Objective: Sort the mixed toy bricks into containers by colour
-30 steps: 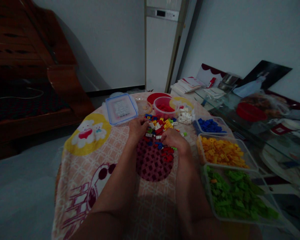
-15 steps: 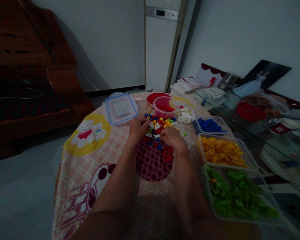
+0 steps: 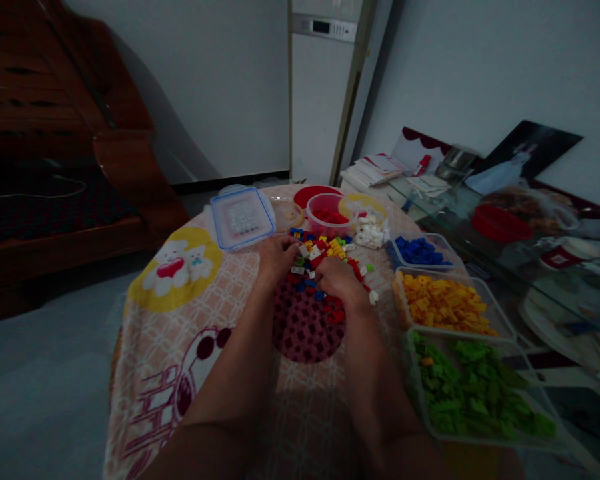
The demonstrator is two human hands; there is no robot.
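Note:
A mixed pile of toy building bricks [image 3: 336, 249] in red, yellow, white, blue and green lies on the tablecloth in front of me. At its left edge is my left hand [image 3: 276, 259], its fingers curled together against the bricks; what they hold, if anything, cannot be made out. My right hand [image 3: 336, 277] reaches into the near side of the pile with closed fingers pointing down, their tips hidden. Close to it lie red bricks [image 3: 335, 315], small blue bricks [image 3: 307, 285] and a white brick [image 3: 373, 297].
Clear boxes of blue bricks [image 3: 420, 251], yellow bricks [image 3: 445, 303] and green bricks [image 3: 480, 393] line the right. Behind the pile stand a round tub [image 3: 331, 228] of red bricks, white bricks [image 3: 371, 233] and a blue-rimmed lid [image 3: 243, 219]. A glass table [image 3: 505, 253] adjoins at right.
My right hand has shifted slightly left and lower, uncovering red bricks and a white brick on its right. My left hand has barely moved.

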